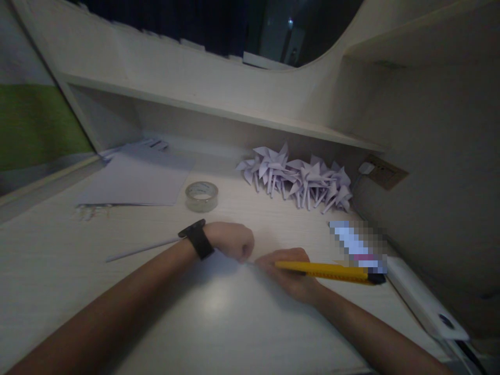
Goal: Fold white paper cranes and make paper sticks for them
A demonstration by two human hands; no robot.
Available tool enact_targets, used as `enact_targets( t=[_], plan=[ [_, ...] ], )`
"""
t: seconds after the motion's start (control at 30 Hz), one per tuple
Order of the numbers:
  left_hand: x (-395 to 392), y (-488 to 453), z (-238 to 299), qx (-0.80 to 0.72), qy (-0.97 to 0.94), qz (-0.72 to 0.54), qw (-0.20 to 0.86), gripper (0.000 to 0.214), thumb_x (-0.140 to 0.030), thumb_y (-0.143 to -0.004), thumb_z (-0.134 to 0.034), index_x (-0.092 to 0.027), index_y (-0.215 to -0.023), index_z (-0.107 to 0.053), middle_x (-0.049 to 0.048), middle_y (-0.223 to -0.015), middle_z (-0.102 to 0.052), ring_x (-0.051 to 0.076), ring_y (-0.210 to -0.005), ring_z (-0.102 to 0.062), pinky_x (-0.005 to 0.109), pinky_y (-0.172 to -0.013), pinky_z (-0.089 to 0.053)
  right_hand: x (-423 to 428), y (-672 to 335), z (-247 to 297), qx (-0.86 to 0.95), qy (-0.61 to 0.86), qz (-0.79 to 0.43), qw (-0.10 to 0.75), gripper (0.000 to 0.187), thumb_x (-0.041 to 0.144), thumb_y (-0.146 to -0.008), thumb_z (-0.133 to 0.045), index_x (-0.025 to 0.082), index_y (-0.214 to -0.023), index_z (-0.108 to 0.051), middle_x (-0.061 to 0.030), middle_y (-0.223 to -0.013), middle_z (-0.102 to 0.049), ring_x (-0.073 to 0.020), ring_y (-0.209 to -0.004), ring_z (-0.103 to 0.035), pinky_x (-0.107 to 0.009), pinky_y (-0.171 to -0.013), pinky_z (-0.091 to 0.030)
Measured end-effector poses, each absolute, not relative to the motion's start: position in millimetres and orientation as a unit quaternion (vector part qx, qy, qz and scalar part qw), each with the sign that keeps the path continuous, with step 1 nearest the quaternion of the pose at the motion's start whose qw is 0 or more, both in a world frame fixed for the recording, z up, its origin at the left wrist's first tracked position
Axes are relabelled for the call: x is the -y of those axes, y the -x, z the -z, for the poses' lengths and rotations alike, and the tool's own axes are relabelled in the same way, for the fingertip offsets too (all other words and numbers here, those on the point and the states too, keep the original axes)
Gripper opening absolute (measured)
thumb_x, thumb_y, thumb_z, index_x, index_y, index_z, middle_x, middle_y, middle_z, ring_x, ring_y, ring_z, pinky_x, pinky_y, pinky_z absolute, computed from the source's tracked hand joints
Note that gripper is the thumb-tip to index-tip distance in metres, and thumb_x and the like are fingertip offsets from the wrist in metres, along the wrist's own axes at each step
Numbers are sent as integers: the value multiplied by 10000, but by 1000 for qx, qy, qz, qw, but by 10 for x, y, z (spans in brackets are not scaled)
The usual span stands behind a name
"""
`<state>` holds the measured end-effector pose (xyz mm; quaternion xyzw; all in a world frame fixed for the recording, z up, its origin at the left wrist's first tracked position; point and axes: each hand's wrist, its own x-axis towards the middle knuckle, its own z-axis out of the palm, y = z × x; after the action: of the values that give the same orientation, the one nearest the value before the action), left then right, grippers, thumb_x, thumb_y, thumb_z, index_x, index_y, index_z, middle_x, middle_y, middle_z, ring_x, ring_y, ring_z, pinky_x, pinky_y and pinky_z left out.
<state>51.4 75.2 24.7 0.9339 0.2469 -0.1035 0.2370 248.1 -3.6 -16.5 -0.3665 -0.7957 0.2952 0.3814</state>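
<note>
My left hand [233, 240], with a black watch on the wrist, is closed in a fist on the pale desk [47, 260]. Whatever its fingers pinch is too small to make out. My right hand [289, 273] lies just to its right and grips a yellow utility knife [328, 271], whose body points right toward a black end. The two hands almost touch at the middle of the desk. A thin white paper stick [140, 250] lies on the desk behind my left forearm.
A roll of clear tape [201, 196] stands behind my left hand. A stack of white paper [136, 177] lies at the back left. Several white paper pinwheels [300, 179] are heaped at the back right under a shelf [219, 112]. A white power strip [425, 304] lies at right.
</note>
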Motion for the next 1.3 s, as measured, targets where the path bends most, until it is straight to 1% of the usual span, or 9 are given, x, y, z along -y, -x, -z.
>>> enact_targets(
  t=[0.27,0.43,0.63,0.7,0.8,0.93,1.07,1.17,1.3],
  plan=[
    [-756,-516,-147,-274,-933,61,223,172,-103,-652,-584,-165,-725,-727,37,-693,-712,144,-606,-596,225,-573,-410,35,-2476,195,791,344,-308,401,142,255,-820,-626,187,-805,-750,-55,-787,-749,-173,-678,-708,-257,-638,-580],
    [-749,-486,-138,-259,-940,56,214,160,-96,-666,-602,-165,-737,-728,34,-698,-711,138,-599,-592,223,-564,-398,18,-2490,222,751,359,-351,429,133,312,-791,-660,228,-798,-763,-44,-771,-746,-210,-674,-697,-330,-647,-584],
    [-768,-488,-92,-264,-948,8,178,108,-246,-679,-720,-201,-776,-727,17,-739,-703,164,-674,-618,244,-619,-413,-90,-2580,327,633,439,-399,497,146,375,-721,-736,234,-754,-757,-42,-727,-726,-222,-680,-665,-341,-646,-551],
    [-747,-466,-135,-281,-949,-42,138,179,-296,-691,-735,-216,-851,-722,23,-832,-703,188,-776,-629,264,-685,-424,-130,-2583,360,591,451,-406,532,145,364,-724,-740,226,-769,-747,-30,-750,-719,-198,-698,-653,-323,-669,-538],
    [-650,-356,-235,-372,-920,-112,51,192,-301,-804,-651,-175,-945,-685,71,-936,-679,210,-868,-622,285,-733,-430,-179,-2550,383,510,454,-440,583,168,352,-677,-782,210,-750,-731,-15,-731,-702,-169,-694,-639,-309,-696,-534],
    [-449,-170,-258,-524,-848,-47,-65,367,-454,-873,-550,-105,-842,-657,142,-836,-659,269,-775,-633,330,-641,-432,-202,-2493,378,452,460,-480,594,224,356,-610,-824,191,-722,-723,-16,-714,-689,-162,-676,-635,-318,-700,-546],
    [-313,-138,-129,-544,-838,-3,-51,493,-596,-799,-583,-108,-831,-648,143,-819,-649,293,-740,-627,342,-596,-428,-208,-2491,393,458,464,-479,588,242,362,-610,-824,181,-737,-725,-26,-728,-691,-167,-684,-638,-331,-716,-548],
    [-295,-169,-50,-487,-873,-21,-20,367,-478,-782,-667,-120,-862,-640,127,-894,-640,279,-815,-608,345,-656,-440,-226,-2517,421,474,462,-460,592,255,369,-633,-812,173,-770,-725,-35,-745,-691,-173,-699,-633,-347,-736,-544],
    [-263,-152,-19,-354,-928,-85,82,214,-367,-827,-647,-186,-942,-646,74,-992,-639,232,-907,-589,336,-772,-442,-236,-2539,435,492,471,-438,586,272,387,-658,-794,167,-799,-717,-45,-768,-694,-185,-724,-631,-356,-748,-531]
  ],
)
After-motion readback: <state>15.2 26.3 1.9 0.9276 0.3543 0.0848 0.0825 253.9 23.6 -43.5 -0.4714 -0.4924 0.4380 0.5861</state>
